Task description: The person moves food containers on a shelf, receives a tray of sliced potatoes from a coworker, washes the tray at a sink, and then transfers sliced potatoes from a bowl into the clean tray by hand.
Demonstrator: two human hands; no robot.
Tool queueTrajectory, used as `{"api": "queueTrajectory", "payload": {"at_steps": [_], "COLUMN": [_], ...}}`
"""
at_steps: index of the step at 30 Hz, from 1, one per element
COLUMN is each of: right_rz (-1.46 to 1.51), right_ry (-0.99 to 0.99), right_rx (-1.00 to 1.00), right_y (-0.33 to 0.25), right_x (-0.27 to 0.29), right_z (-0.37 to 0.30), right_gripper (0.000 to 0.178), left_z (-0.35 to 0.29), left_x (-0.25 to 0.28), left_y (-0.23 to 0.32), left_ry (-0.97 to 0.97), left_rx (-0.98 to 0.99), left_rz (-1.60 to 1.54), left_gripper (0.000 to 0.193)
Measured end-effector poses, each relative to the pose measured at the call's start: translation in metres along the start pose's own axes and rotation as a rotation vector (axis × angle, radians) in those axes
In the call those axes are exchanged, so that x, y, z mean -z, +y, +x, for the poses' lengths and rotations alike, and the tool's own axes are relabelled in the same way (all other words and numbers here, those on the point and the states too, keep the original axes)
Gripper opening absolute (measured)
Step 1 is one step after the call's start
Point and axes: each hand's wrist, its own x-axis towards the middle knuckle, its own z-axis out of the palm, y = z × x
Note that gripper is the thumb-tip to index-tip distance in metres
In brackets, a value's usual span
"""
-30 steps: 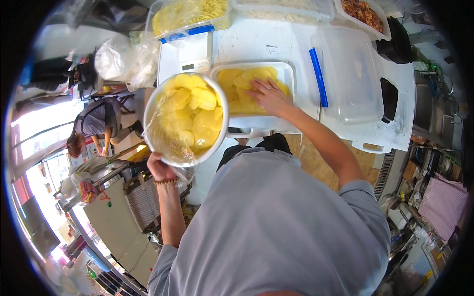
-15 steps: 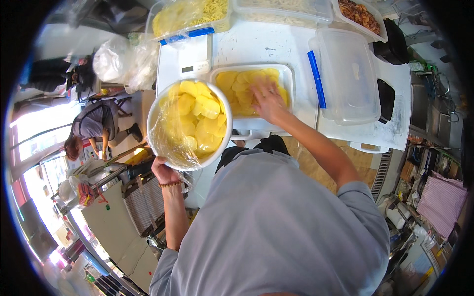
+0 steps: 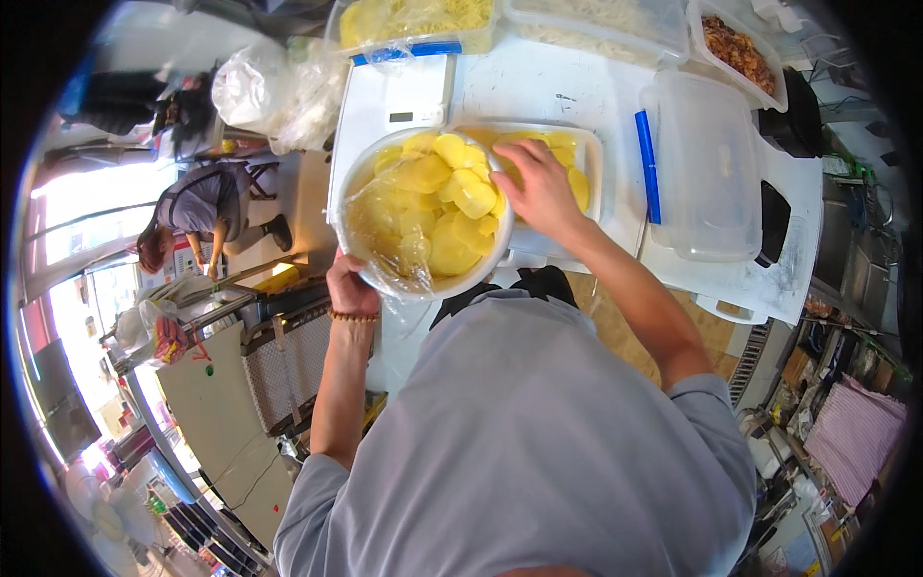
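Observation:
A round white bowl [image 3: 503, 244] of yellow potato slices [image 3: 452, 245] is tilted toward me, its right side overlapping a white tray [image 3: 598, 173]. Clear plastic wrap [image 3: 385, 231] covers the bowl's left part and hangs over its near rim. My left hand [image 3: 352, 287] is closed on the near-left rim, wrap beneath its fingers. Over the tray, my right hand [image 3: 545, 188] has curved fingers and a thumb set apart, close to the bowl's right rim. Nothing shows in that hand. More yellow slices [image 3: 578, 187] lie in the tray, partly hidden by hand and bowl.
Behind the bowl stands a white kitchen scale [image 3: 420, 91]. Clear tubs of yellow shreds [image 3: 423, 17] and pale strips [image 3: 596, 24] line the back, beside a reddish-brown food tub [image 3: 738, 53]. A clear lid [image 3: 707, 163] lies right. Another person [image 3: 202, 207] bends down at far left.
The bowl has shifted right, further over the tray, with my left hand on it. My right hand has left the slices in the tray and moved left to the bowl's rim.

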Motion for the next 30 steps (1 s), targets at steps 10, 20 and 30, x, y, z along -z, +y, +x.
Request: {"api": "queueTrajectory", "payload": {"at_steps": [10, 20, 30], "right_rz": [-0.257, 0.120, 0.317], "right_ry": [-0.090, -0.237, -0.457], "right_rx": [-0.015, -0.433, -0.580], "right_y": [0.003, 0.021, 0.039], "right_x": [-0.024, -0.033, -0.024], "right_z": [-0.012, -0.010, 0.012], "right_gripper": [0.064, 0.067, 0.060], "left_z": [0.018, 0.019, 0.020], "left_x": [-0.033, -0.056, -0.056], "left_y": [-0.026, -0.027, -0.027], "left_ry": [0.034, 0.071, 0.089], "left_rx": [-0.047, -0.048, -0.035], "left_rz": [0.071, 0.152, 0.172], "left_gripper": [0.027, 0.016, 0.017]}}
